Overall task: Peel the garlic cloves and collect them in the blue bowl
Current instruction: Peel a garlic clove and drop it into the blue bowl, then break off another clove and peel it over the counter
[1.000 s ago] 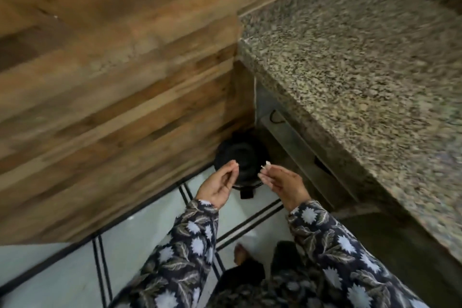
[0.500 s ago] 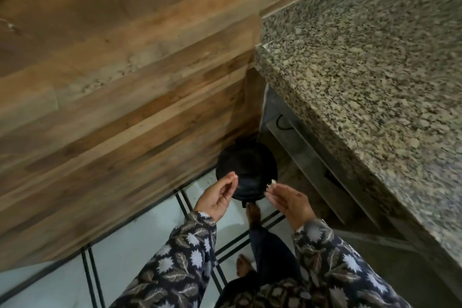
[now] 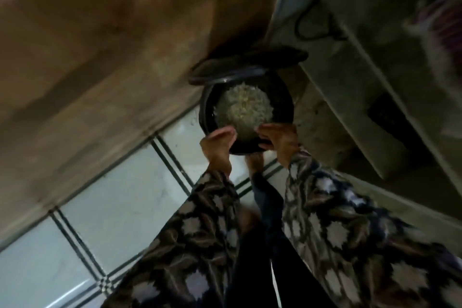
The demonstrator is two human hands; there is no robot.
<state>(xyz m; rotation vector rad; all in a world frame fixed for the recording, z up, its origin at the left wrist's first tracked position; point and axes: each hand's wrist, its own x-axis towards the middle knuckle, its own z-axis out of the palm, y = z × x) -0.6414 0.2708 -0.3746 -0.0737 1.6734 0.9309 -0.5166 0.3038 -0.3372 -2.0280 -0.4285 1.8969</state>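
A wooden wall [image 3: 87,45] fills the upper left and meets a pale tiled floor [image 3: 112,207] crossed by dark double lines; on the right stands a light cabinet frame [image 3: 350,107], with a black cable [image 3: 310,27] looped at its top left corner. Two leaf-patterned sleeves [image 3: 190,245] reach up from the bottom edge. A round black bin [image 3: 283,97] sits on the floor in the corner between wall and cabinet, its lid [image 3: 250,62] tipped up behind it, and a heap of pale, greenish scraps [image 3: 243,107] lies inside. The left hand [image 3: 218,144] is at the bin's near left rim, fingers curled in with the tips bunched together. The right hand [image 3: 280,141] is at the near right rim, fingers reaching leftward over the opening. Blur hides whether either hand pinches any garlic or skin. A bare foot [image 3: 255,161] shows just below the bin, between the wrists
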